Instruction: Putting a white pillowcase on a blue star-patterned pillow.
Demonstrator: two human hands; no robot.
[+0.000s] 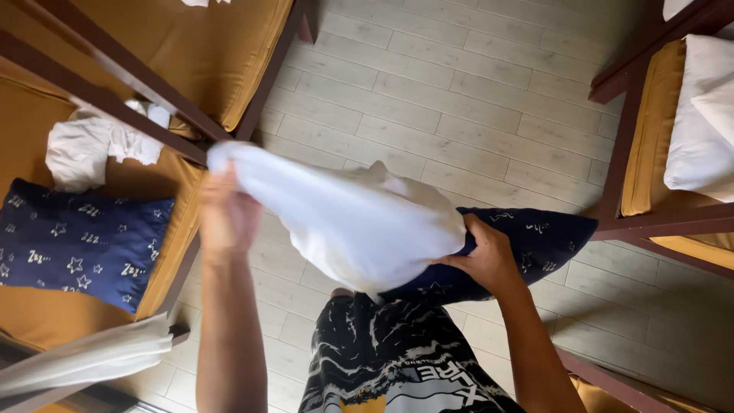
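Two hands work a pillow in mid-air above the pale plank floor (474, 99), between wooden-framed beds. The left hand (227, 214) is closed, gripping one end of a white pillowcase (344, 214); its outline is blurred, so the finger placement cannot be read. The right hand (485, 260) is clamped on the navy pillow (535, 237), a dark blue cushion printed with small white stars, right where the open edge of the white pillowcase meets it. The white pillowcase covers the left part of the navy pillow, while the right part sticks out bare toward the bed on the right. Both are held over the person's patterned black-and-white shorts (397, 359), well clear of the floor.

On the left bed (30, 130), with its mustard-coloured mattress, a second navy star pillow (76, 245) lies flat near the mattress edge. Just above it sits a crumpled white cloth (84, 149), partly under the dark wooden rail (115, 99). A folded white sheet (92, 356) hangs over the lower left corner of that bed. On the right bed (650, 138), a white pillow (699, 122) rests against the mustard mattress near the upper right corner.
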